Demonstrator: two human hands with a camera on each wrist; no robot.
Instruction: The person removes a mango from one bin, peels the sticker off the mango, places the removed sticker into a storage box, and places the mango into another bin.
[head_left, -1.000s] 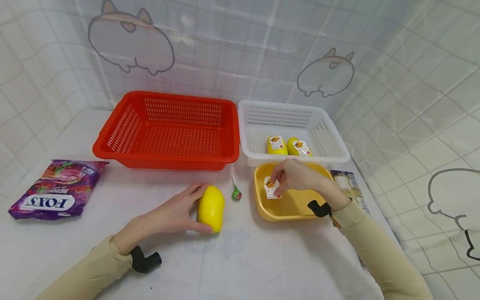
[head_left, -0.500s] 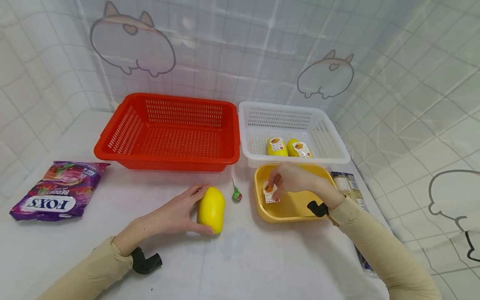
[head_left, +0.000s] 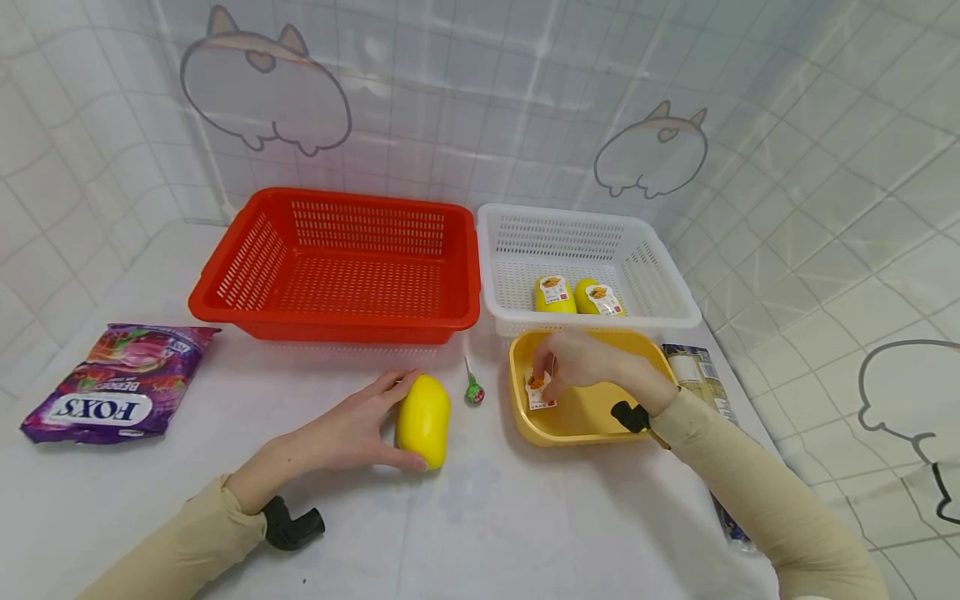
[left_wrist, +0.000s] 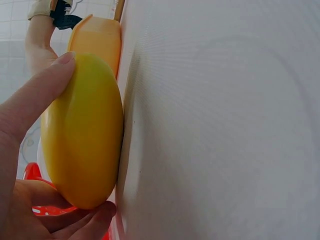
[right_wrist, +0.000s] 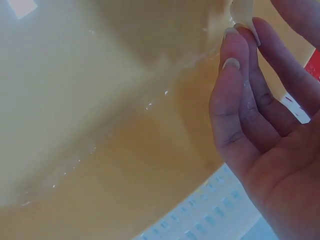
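A smooth yellow mango (head_left: 423, 421) lies on the white cloth, held at its two ends between the thumb and fingers of my left hand (head_left: 352, 429). In the left wrist view the mango (left_wrist: 85, 135) looks greenish near my thumb. My right hand (head_left: 581, 360) reaches into a yellow plastic tub (head_left: 585, 438) and pinches a small white label (head_left: 538, 400) with an orange fruit picture. In the right wrist view only part of the label (right_wrist: 243, 11) shows, and the thumb is partly cut off. Two mangoes with similar labels, a left one (head_left: 555, 305) and a right one (head_left: 583, 302), lie in the white basket.
Behind stand a red slotted basket (head_left: 337, 322) and a white slotted basket (head_left: 622, 320), side by side. A purple FOX'S candy bag (head_left: 123, 387) lies at far left. Between mango and tub is a green-wrapped lollipop (head_left: 474, 392). A packet (head_left: 697, 371) lies right of the tub, partly under my right arm.
My right hand and the pinched label have shifted slightly left and lower in the head view, inside the tub. The left hand and mango stay in place.
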